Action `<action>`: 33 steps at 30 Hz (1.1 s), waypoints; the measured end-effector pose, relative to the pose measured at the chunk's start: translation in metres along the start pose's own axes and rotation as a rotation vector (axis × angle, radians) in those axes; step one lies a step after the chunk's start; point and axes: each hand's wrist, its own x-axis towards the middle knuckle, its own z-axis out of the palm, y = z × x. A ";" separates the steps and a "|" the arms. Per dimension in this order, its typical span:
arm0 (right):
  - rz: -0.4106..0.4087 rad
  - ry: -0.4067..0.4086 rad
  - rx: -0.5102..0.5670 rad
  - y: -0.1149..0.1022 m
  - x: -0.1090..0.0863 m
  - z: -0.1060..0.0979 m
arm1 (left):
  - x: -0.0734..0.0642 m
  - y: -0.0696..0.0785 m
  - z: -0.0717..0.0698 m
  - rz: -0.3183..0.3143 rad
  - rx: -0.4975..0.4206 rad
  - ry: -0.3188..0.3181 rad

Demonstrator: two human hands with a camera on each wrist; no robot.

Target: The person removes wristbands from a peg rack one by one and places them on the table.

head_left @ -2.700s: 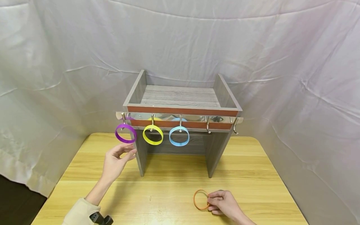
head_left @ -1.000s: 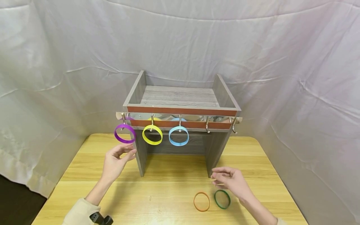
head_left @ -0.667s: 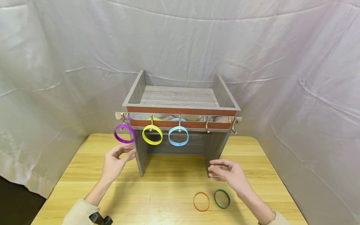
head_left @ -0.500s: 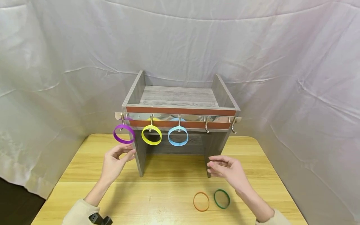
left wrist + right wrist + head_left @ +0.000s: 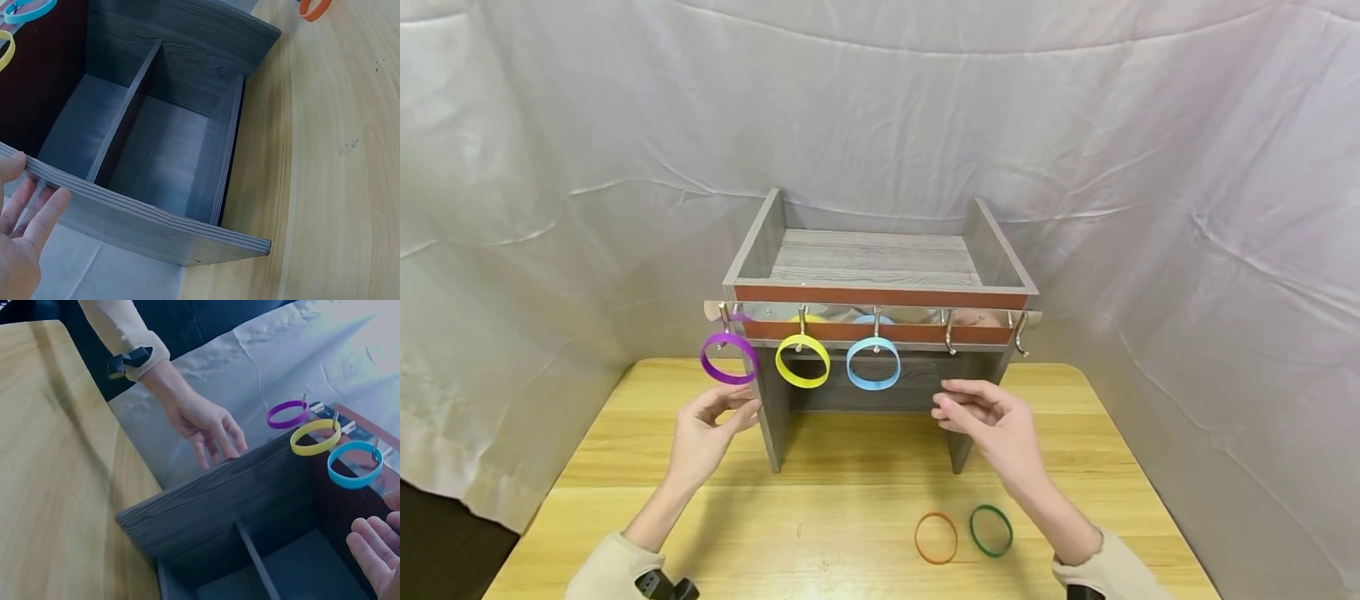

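Note:
My left hand (image 5: 703,429) rests on the left side panel (image 5: 169,228) of a grey wooden shelf unit, thumb at its front edge and fingers on the outer face. My right hand (image 5: 996,421), with loosely bent fingers and nothing between them, is raised before the right side panel, below a bare hook (image 5: 951,333). A purple wristband (image 5: 730,379), a yellow wristband (image 5: 802,383) and a light blue wristband (image 5: 872,384) hang from hooks on the metal rail. On the table lie an orange wristband (image 5: 917,546) and a green wristband (image 5: 973,533), both nearer the front than my right hand.
The metal hook rail (image 5: 917,315) runs across the shelf's front, and another bare hook (image 5: 1020,335) sits at its right end. Grey curtains (image 5: 880,108) enclose the wooden table (image 5: 842,517) at the back and sides.
My right hand was holding the orange wristband low over the table. It has let go, leaving the orange and green wristbands lying there, and risen toward the rail. My left hand has stayed put.

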 end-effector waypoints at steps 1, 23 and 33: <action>-0.023 0.000 0.007 -0.001 0.002 0.003 | 0.000 0.000 0.000 0.001 -0.003 0.000; -0.096 0.016 -0.001 -0.005 0.035 0.048 | 0.000 0.000 0.000 0.000 -0.005 0.003; -0.118 0.024 0.027 -0.005 0.037 0.056 | -0.001 -0.001 0.000 -0.004 -0.014 0.003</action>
